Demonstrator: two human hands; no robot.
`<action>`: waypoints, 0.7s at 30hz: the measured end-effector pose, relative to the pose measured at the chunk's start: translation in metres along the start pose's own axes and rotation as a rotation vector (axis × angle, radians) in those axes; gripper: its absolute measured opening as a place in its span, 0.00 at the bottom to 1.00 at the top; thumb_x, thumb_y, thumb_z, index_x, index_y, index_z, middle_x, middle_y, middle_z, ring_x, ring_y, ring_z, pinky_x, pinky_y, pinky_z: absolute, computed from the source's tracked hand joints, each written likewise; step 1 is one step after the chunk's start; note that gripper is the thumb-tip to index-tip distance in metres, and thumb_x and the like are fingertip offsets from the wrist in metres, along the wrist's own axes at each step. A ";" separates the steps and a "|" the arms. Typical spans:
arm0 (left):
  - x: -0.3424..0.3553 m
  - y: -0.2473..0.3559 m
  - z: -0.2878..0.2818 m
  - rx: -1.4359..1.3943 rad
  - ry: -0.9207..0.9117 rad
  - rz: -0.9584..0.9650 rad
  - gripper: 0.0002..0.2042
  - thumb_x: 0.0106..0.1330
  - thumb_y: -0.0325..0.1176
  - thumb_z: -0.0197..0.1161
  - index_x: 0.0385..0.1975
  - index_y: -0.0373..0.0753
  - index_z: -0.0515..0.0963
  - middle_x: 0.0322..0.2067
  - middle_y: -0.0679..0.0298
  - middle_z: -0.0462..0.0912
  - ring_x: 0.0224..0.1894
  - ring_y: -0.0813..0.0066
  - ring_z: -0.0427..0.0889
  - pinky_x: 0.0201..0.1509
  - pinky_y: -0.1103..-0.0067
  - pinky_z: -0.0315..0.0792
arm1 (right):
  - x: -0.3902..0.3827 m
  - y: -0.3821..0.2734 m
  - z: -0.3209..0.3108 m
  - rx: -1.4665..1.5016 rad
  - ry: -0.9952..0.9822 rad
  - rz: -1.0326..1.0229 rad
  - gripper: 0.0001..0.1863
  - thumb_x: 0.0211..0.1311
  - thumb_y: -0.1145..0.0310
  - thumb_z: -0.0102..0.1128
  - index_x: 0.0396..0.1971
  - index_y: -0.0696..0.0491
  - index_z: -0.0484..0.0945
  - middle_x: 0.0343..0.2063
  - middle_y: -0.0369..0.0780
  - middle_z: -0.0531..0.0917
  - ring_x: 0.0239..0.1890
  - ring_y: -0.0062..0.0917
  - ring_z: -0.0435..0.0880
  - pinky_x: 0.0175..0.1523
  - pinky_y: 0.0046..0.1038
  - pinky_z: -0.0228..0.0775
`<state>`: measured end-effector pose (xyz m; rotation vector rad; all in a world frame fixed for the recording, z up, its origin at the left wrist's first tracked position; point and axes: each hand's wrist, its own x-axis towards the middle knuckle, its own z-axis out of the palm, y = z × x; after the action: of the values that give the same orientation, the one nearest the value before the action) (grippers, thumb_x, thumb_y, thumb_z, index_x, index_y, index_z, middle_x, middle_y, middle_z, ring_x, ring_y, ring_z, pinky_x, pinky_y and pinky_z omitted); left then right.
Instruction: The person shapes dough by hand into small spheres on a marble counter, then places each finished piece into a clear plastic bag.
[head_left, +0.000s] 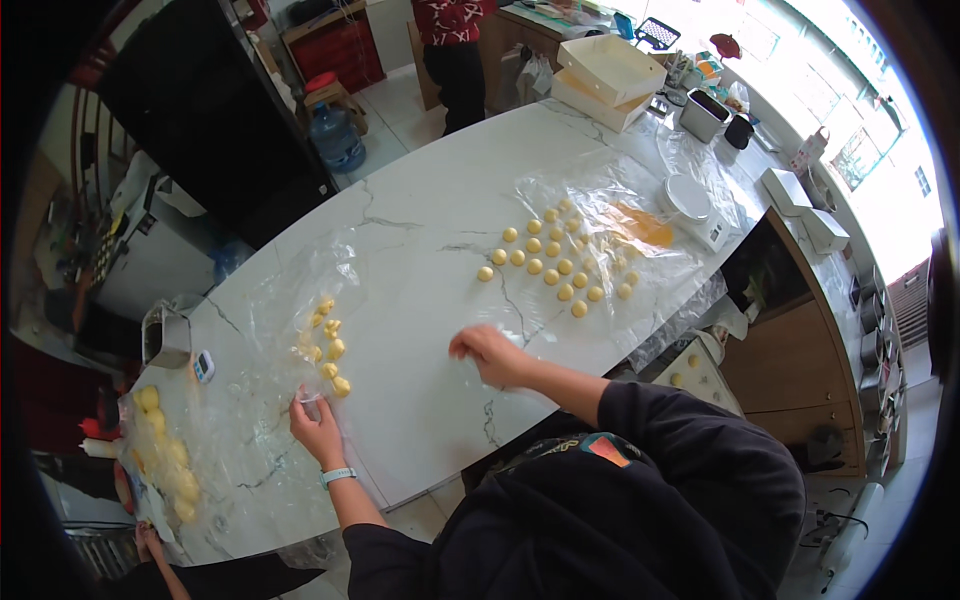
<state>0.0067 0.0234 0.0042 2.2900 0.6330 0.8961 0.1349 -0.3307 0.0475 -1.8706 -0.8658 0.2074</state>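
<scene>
My left hand (pixel 317 433) is at the near edge of a clear plastic sheet (pixel 340 262), its fingers closed on the plastic. Just beyond those fingers lie several small, uneven yellow dough pieces (pixel 336 349), partly under the sheet. My right hand (pixel 492 356) is curled low over the white marbled table (pixel 420 300), to the right of these pieces. Whatever its fingers may hold is hidden. Farther right, round yellow dough balls (pixel 535 266) sit in loose rows, some beneath another clear plastic sheet (pixel 560 180).
Larger dough lumps (pixel 178 455) lie under plastic at the left, near another person's hand (pixel 148 542). A metal tin (pixel 166 338) and a small timer (pixel 204 367) stand nearby. A white scale (pixel 690 198) and cardboard boxes (pixel 610 75) occupy the far right. A person (pixel 455 60) stands beyond the table.
</scene>
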 end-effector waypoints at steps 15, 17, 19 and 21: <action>0.002 0.007 -0.011 0.030 -0.019 0.003 0.16 0.61 0.27 0.62 0.49 0.34 0.78 0.45 0.50 0.81 0.47 0.51 0.80 0.51 0.65 0.75 | -0.022 0.002 0.004 0.046 -0.005 0.070 0.16 0.52 0.89 0.43 0.37 0.55 0.73 0.34 0.42 0.78 0.43 0.39 0.77 0.48 0.35 0.70; -0.001 0.008 -0.010 0.056 -0.029 0.006 0.16 0.61 0.27 0.62 0.49 0.34 0.78 0.45 0.50 0.81 0.47 0.51 0.80 0.51 0.65 0.75 | -0.030 0.005 -0.011 -0.033 0.097 0.161 0.18 0.50 0.90 0.44 0.37 0.55 0.73 0.33 0.42 0.78 0.43 0.38 0.78 0.47 0.35 0.70; 0.001 0.007 -0.005 -0.015 -0.001 -0.013 0.15 0.61 0.28 0.62 0.48 0.34 0.78 0.45 0.50 0.81 0.47 0.51 0.80 0.50 0.65 0.75 | -0.006 0.013 -0.015 -0.037 0.207 0.105 0.17 0.50 0.90 0.44 0.37 0.55 0.73 0.33 0.42 0.78 0.42 0.39 0.78 0.47 0.35 0.70; 0.002 0.003 -0.005 0.005 0.007 0.017 0.15 0.61 0.28 0.62 0.48 0.34 0.78 0.45 0.50 0.81 0.46 0.51 0.80 0.50 0.64 0.75 | 0.017 0.016 -0.004 -0.013 0.276 0.044 0.15 0.53 0.89 0.46 0.37 0.55 0.74 0.34 0.43 0.79 0.43 0.38 0.78 0.48 0.35 0.70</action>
<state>0.0048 0.0243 0.0100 2.3012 0.6200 0.9116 0.1566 -0.3258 0.0398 -1.8771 -0.6381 -0.0295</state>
